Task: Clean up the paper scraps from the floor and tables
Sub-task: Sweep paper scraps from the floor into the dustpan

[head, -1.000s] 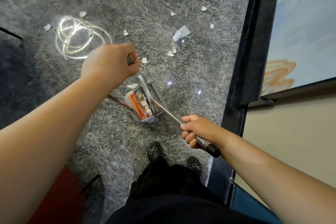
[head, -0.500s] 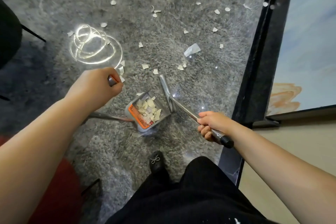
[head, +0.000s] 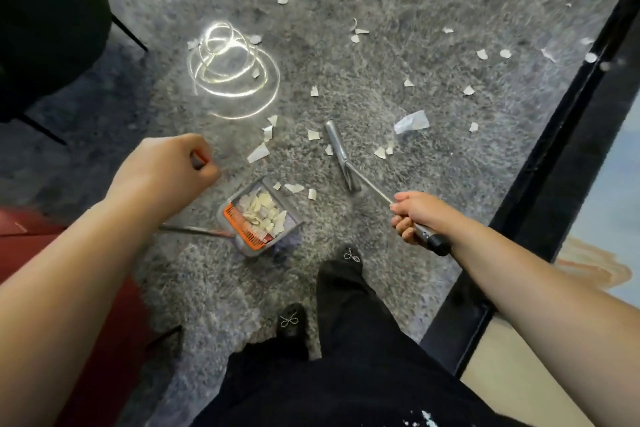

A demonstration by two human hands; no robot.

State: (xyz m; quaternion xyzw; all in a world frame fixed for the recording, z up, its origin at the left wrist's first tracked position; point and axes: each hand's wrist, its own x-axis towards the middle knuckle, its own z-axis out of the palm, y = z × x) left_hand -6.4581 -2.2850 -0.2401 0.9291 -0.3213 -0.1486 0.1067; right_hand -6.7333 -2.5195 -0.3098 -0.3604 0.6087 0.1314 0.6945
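Several white paper scraps (head: 258,152) lie scattered over the polished grey stone floor (head: 381,55). My left hand (head: 162,172) grips the top of the dustpan's long handle. The grey dustpan (head: 258,215) with an orange comb edge stands on the floor below it, holding a heap of scraps. My right hand (head: 420,215) grips the black-ended handle of a metal broom. The broom head (head: 341,158) rests on the floor just right of the dustpan, among loose scraps. A larger crumpled piece (head: 410,121) lies beyond the broom head.
A black chair (head: 48,21) stands at the upper left. A red seat (head: 20,243) is at the left edge. A black frame (head: 554,163) with a light panel runs along the right. My shoes (head: 349,256) stand just behind the dustpan. A bright light reflection glares on the floor.
The broom head has pulled back out of the dustpan and now lies on the floor to its right. My view has shifted forward, showing more scraps ahead. Both hands keep their grips.
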